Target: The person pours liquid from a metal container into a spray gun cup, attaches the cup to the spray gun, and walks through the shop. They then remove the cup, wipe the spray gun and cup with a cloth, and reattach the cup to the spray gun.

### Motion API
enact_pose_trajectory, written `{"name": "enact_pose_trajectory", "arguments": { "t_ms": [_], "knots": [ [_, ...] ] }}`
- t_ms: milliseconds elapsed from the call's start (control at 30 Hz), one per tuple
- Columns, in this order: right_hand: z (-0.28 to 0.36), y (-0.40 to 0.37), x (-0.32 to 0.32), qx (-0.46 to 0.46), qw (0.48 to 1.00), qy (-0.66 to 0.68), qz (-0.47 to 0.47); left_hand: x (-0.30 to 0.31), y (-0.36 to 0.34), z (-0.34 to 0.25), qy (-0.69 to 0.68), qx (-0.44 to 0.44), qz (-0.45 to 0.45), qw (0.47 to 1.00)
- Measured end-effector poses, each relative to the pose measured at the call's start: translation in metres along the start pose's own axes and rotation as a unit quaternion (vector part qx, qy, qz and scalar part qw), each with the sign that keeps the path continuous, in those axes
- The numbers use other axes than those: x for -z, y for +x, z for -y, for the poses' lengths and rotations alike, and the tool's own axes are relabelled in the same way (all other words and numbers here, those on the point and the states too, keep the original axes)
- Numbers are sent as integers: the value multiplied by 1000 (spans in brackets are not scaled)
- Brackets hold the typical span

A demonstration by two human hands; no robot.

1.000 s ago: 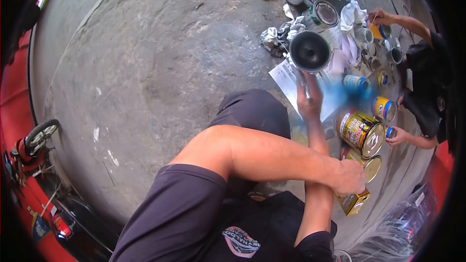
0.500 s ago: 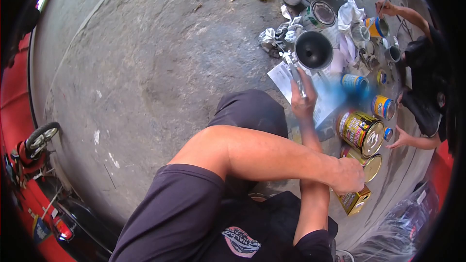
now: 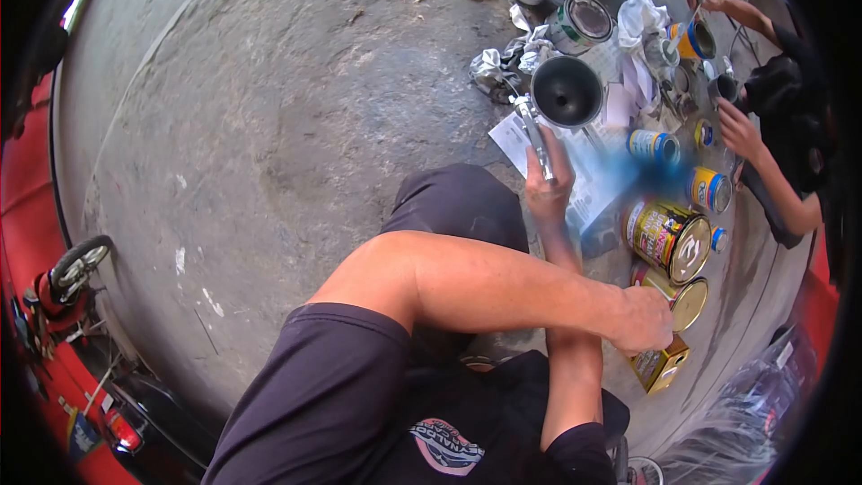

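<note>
My right hand is wrapped around the handle of a silver spray gun. The gun's open black cup faces up, with a dark hollow inside. Below it lies a printed paper sheet on the floor. My left arm crosses over the right forearm, and its hand is curled closed beside a gold round can and a gold rectangular can. What its fingers hold, if anything, is hidden. A larger gold paint can lies just above.
Blue-and-yellow tins, more paint cans and crumpled white paper spread over the concrete floor. At right a co-worker's hand touches a dark cup. Clear plastic wrapping covers something lower right.
My right hand and the spray gun appear slightly further left, as do the nearby cans. The co-worker's lower hand has moved up to the dark cup. My left hand has barely moved.
</note>
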State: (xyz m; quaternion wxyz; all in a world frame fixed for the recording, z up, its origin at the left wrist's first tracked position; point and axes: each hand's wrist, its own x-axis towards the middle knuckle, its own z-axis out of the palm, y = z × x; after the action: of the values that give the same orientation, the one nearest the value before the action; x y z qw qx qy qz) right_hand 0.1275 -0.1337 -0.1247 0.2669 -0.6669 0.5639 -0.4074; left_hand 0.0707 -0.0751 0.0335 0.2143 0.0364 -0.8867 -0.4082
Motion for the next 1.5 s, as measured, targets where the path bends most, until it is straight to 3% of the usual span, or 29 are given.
{"name": "enact_pose_trajectory", "arguments": {
  "t_ms": [233,467,633,733,833,1000,1067,1500],
  "knots": [
    [-2,3,1,16,1000,3,14,-2,-2,3,0,-21,-53,998],
    [-5,4,-9,30,999,-33,-22,0,1,4,3,0,5,1000],
    [-4,6,-10,14,999,-35,0,0,4,4,12,-3,25,1000],
    [-2,6,-13,-45,998,-31,-7,-3,4,6,19,-19,10,1000],
    [-3,9,-9,-16,999,-26,26,-1,5,5,27,-18,27,999],
    [-8,17,-14,-17,999,-22,16,-5,2,7,39,-1,34,999],
    [-19,15,-15,25,1000,4,1,-4,1,3,15,12,36,999],
    [-8,17,1,26,999,-9,20,-10,6,0,26,9,3,1000]
  ]
}}
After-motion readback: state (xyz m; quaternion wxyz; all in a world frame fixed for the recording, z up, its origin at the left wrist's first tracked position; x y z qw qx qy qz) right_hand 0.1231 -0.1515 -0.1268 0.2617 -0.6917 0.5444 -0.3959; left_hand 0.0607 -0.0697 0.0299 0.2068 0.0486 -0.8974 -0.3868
